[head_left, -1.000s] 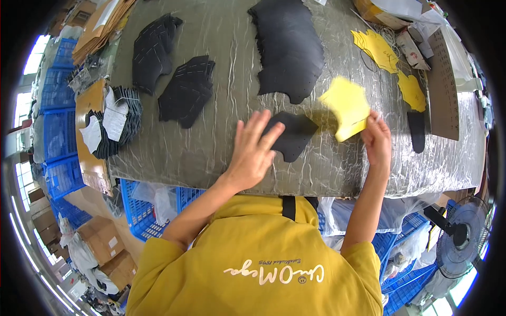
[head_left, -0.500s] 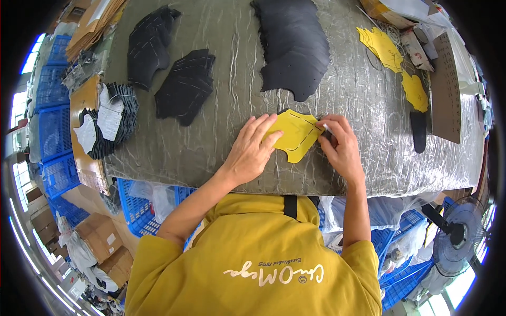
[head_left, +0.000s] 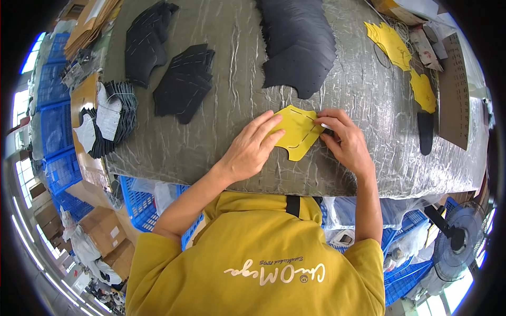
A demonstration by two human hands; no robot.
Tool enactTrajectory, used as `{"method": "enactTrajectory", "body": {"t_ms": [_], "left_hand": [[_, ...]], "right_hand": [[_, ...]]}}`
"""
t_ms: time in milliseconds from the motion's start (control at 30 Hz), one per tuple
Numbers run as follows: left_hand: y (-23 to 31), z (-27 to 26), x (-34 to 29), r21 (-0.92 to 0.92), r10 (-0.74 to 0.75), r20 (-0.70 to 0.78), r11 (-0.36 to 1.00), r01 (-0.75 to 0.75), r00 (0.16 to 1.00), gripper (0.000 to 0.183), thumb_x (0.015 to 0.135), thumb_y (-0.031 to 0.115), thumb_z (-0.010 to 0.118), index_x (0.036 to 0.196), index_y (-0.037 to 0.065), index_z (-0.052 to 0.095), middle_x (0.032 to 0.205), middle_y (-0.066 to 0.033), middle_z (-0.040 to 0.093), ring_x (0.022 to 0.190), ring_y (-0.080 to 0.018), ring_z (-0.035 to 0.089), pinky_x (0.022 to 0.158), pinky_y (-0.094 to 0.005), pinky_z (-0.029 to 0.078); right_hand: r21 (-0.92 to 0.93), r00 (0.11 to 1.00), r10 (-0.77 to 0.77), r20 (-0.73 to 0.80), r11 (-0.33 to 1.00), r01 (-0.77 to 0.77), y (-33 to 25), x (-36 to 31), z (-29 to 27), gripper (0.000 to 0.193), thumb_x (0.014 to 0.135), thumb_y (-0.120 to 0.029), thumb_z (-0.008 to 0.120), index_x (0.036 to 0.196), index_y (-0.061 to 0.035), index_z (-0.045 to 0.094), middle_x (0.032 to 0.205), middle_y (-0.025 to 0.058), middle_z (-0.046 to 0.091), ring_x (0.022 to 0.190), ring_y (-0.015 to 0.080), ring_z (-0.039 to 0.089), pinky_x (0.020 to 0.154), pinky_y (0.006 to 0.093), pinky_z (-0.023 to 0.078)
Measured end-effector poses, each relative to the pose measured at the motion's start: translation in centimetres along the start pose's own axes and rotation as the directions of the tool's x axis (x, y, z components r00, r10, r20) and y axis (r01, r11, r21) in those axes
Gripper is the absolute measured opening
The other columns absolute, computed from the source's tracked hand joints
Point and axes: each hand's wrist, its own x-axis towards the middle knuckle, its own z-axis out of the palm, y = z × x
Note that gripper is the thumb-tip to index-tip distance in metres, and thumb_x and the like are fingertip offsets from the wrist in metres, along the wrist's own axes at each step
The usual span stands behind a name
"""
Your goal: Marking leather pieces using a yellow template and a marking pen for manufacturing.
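Observation:
A yellow pattern template (head_left: 293, 136) with dashed slots lies flat near the front of the table. My left hand (head_left: 249, 146) rests on its left side, fingers stretched out and pressing it down. At the template's right edge, my right hand (head_left: 349, 146) pinches a slim pen (head_left: 327, 127) with a white part showing; its tip is close to the slots. Whatever lies under the template is mostly hidden. Beyond it is a long fanned stack of black cut pieces (head_left: 300, 58). Black pieces with white dashed lines (head_left: 184, 81) sit to the left, with another such pile (head_left: 146, 47) farther back.
A bundle of dark pieces with pale sheets (head_left: 120, 118) stands at the table's left edge. On the right are more yellow templates (head_left: 391, 45), a black strip (head_left: 426, 134) and an upright cardboard panel (head_left: 454, 92). Blue crates (head_left: 138, 203) and a fan (head_left: 459, 239) stand below the table edge.
The view has shifted slightly. My right hand has turned a little at the template's right edge, the pen still in its fingers. My left hand stays on the template.

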Motion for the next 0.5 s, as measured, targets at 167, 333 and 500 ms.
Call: {"method": "enactTrajectory", "body": {"t_ms": [167, 333, 500], "left_hand": [[-1.6, -1.0, 0.4, -0.008, 0.105, 0.045, 0.994, -0.105, 0.993, 0.048, 0.079, -0.004, 0.069, 0.126, 0.002, 0.062, 0.149, -0.0151, 0.049, 0.141, -0.0376, 0.044, 0.113, -0.0467, 0.045], [-2.0, -1.0, 0.5, -0.011, 0.138, 0.072, 0.990, -0.137, 0.988, 0.047, 0.079, -0.003, 0.070, 0.125, 0.002, 0.062, 0.149, -0.0146, 0.049, 0.141, -0.0368, 0.045, 0.113, -0.0468, 0.045], [-2.0, -1.3, 0.8, 0.030, 0.150, 0.117, 0.988, -0.155, 0.982, 0.049, 0.080, 0.000, 0.069, 0.127, 0.011, 0.066, 0.151, -0.0099, 0.049, 0.142, -0.0347, 0.043, 0.112, -0.0449, 0.045]], "right_hand": [[0.013, 0.999, 0.037, -0.013, 0.999, -0.037, -0.4, -1.1, 0.5, 0.032, 0.082, 0.001, 0.072, 0.113, -0.0058, 0.068, 0.122, 0.0074, 0.065, 0.103, 0.0321, 0.069, 0.083, 0.0397, 0.058], [-0.001, 0.997, -0.053, 0.046, 0.999, 0.053, -0.3, 0.0, -0.2, 0.034, 0.080, 0.001, 0.073, 0.113, -0.0065, 0.068, 0.130, 0.0057, 0.064, 0.108, 0.0317, 0.068, 0.088, 0.0406, 0.057], [0.016, 0.987, -0.105, 0.119, 0.994, 0.104, 1.2, 1.0, -1.2, 0.034, 0.079, 0.001, 0.073, 0.112, -0.0066, 0.069, 0.130, 0.0048, 0.065, 0.107, 0.0309, 0.068, 0.088, 0.0396, 0.058]]}}
